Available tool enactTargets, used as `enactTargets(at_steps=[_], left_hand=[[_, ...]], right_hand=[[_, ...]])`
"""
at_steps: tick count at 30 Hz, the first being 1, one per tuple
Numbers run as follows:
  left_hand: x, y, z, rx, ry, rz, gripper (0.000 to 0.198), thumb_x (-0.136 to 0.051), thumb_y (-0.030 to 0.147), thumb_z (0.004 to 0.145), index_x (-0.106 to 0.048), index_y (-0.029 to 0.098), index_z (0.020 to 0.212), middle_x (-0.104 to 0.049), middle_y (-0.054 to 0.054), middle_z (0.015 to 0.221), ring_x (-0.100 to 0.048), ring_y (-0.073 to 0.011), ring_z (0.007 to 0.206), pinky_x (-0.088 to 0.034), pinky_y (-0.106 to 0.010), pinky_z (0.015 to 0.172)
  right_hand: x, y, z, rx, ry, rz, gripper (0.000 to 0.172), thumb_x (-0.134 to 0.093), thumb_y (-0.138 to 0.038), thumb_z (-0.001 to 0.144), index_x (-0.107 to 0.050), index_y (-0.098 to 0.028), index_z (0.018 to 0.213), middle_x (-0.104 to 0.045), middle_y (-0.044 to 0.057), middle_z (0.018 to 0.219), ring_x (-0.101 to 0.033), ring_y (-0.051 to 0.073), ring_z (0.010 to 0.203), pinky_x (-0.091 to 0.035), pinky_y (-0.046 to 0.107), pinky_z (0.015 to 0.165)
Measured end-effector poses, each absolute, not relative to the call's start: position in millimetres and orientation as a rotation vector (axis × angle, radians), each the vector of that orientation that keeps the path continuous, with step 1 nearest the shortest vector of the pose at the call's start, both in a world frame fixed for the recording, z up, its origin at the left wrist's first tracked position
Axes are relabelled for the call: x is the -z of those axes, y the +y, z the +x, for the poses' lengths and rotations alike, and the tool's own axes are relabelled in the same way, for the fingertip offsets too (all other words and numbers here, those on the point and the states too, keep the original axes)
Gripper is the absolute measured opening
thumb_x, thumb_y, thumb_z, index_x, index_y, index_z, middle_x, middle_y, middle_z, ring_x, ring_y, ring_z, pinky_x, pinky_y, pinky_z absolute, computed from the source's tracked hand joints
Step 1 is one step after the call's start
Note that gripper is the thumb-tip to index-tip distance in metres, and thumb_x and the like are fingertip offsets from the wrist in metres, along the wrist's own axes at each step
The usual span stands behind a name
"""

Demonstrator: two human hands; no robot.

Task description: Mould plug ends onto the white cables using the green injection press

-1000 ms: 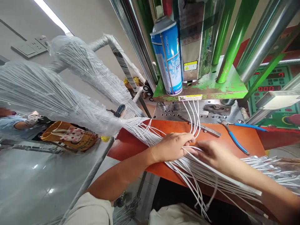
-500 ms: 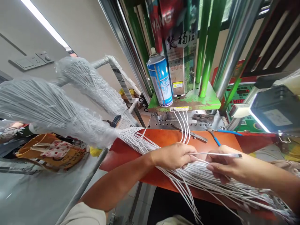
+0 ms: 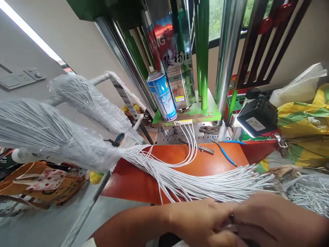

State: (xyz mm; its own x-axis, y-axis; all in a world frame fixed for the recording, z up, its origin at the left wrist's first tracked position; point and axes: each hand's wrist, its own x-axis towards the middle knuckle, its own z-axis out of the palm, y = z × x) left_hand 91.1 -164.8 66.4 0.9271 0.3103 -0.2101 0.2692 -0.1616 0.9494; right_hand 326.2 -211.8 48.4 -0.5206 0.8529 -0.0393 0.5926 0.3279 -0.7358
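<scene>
A thick bundle of white cables (image 3: 210, 187) lies across the orange work surface (image 3: 205, 168), its loose ends fanned out at the right. At the bottom of the head view, my left hand (image 3: 203, 219) reaches in front of the bundle. My right hand (image 3: 280, 219) meets it there, close to the camera. The fingers of both are blurred and partly hidden, so what they hold, if anything, does not show. A few white cables (image 3: 191, 145) curve up from the bundle into the press (image 3: 190, 116).
Blue-handled pliers (image 3: 226, 154) and a metal bar (image 3: 205, 150) lie on the surface. A blue spray can (image 3: 164, 99) stands on the green press plate. Plastic-wrapped cable bundles (image 3: 51, 127) hang at the left. A black lamp (image 3: 258, 115) and a bag of small white pieces (image 3: 308, 193) are at the right.
Both hands have moved off the bundle, down toward my body, and come together. The cable with a connector end held between them no longer shows. The view has turned right.
</scene>
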Motion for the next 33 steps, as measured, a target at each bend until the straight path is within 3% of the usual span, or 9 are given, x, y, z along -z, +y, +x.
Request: enactTargets(at_steps=[2, 4, 7, 11, 14, 17, 21, 25, 33], left_hand=[[-49, -165, 92, -0.009, 0.607, 1.404, 0.041, -0.053, 0.054, 0.099, -0.068, 0.018, 0.11, -0.059, 0.002, 0.064, -0.051, -0.0104, 0.048, -0.04, -0.021, 0.048], [-33, -162, 90, -0.051, 0.727, 1.121, 0.049, -0.058, 0.062, 0.094, -0.067, 0.014, 0.096, -0.054, 0.003, 0.058, -0.039, -0.0063, 0.038, -0.03, -0.019, 0.039], [-18, -151, 93, -0.139, 0.74, 0.94, 0.057, -0.07, 0.069, 0.082, -0.064, 0.012, 0.09, -0.059, 0.001, 0.063, -0.046, -0.0058, 0.04, -0.034, -0.018, 0.04], [-15, -123, 109, -0.3, 0.767, 0.938, 0.058, -0.074, 0.069, 0.079, -0.061, 0.012, 0.082, -0.06, -0.002, 0.066, -0.053, -0.0073, 0.046, -0.04, -0.019, 0.045], [-17, -92, 113, -0.429, 0.82, 1.007, 0.055, -0.075, 0.065, 0.081, -0.061, 0.011, 0.085, -0.051, 0.004, 0.061, -0.038, -0.0025, 0.043, -0.025, -0.016, 0.041], [-10, -65, 105, -0.473, 0.877, 1.069, 0.053, -0.074, 0.061, 0.084, -0.063, 0.009, 0.093, -0.042, 0.008, 0.057, -0.023, -0.0006, 0.043, -0.012, -0.015, 0.04], [11, -54, 91, -0.508, 0.919, 1.139, 0.052, -0.072, 0.06, 0.086, -0.06, 0.012, 0.1, -0.051, 0.005, 0.063, -0.038, -0.0024, 0.043, -0.026, -0.013, 0.038], [25, -59, 89, -0.522, 0.959, 1.187, 0.046, -0.069, 0.059, 0.088, -0.055, 0.015, 0.096, -0.062, 0.001, 0.071, -0.059, -0.0108, 0.047, -0.05, -0.022, 0.043], [21, -60, 97, -0.433, 1.034, 1.338, 0.045, -0.059, 0.06, 0.094, -0.054, 0.016, 0.083, -0.065, -0.003, 0.067, -0.055, -0.0096, 0.041, -0.039, -0.019, 0.037]], right_hand=[[-49, -190, 326, -1.11, -2.33, -1.3, 0.037, -0.057, -0.046, 0.097, -0.07, -0.025, 0.07, -0.067, -0.001, 0.067, -0.057, 0.015, 0.062, -0.036, 0.029, 0.058], [-45, -168, 326, -1.16, -2.293, -1.379, 0.043, -0.051, -0.049, 0.101, -0.064, -0.022, 0.07, -0.064, 0.0, 0.067, -0.054, 0.014, 0.064, -0.035, 0.029, 0.059], [-34, -145, 317, -1.176, -2.141, -1.38, 0.047, -0.045, -0.055, 0.103, -0.061, -0.021, 0.075, -0.063, 0.001, 0.072, -0.055, 0.015, 0.069, -0.039, 0.029, 0.064], [-22, -121, 292, -1.186, -1.8, -1.294, 0.044, -0.037, -0.056, 0.106, -0.066, -0.023, 0.105, -0.071, 0.005, 0.101, -0.065, 0.02, 0.089, -0.049, 0.032, 0.079], [-5, -99, 282, -1.1, -1.67, -1.24, 0.047, -0.031, -0.051, 0.108, -0.067, -0.022, 0.109, -0.071, 0.007, 0.106, -0.066, 0.023, 0.097, -0.051, 0.036, 0.086], [22, -79, 280, -0.6, -1.719, -1.469, 0.039, -0.033, -0.037, 0.108, -0.067, -0.018, 0.111, -0.068, 0.012, 0.108, -0.061, 0.027, 0.105, -0.048, 0.042, 0.092], [44, -72, 278, -0.193, -2.11, -1.666, 0.025, -0.043, -0.024, 0.103, -0.067, -0.018, 0.105, -0.064, 0.011, 0.097, -0.056, 0.027, 0.093, -0.045, 0.039, 0.079], [41, -82, 283, -0.213, -2.155, -1.696, 0.025, -0.041, -0.028, 0.105, -0.063, -0.02, 0.095, -0.065, 0.008, 0.093, -0.061, 0.025, 0.088, -0.043, 0.036, 0.074], [45, -114, 300, -0.391, -2.081, -1.789, 0.029, -0.034, -0.039, 0.105, -0.059, -0.024, 0.109, -0.072, 0.005, 0.09, -0.07, 0.025, 0.076, -0.038, 0.035, 0.062]])
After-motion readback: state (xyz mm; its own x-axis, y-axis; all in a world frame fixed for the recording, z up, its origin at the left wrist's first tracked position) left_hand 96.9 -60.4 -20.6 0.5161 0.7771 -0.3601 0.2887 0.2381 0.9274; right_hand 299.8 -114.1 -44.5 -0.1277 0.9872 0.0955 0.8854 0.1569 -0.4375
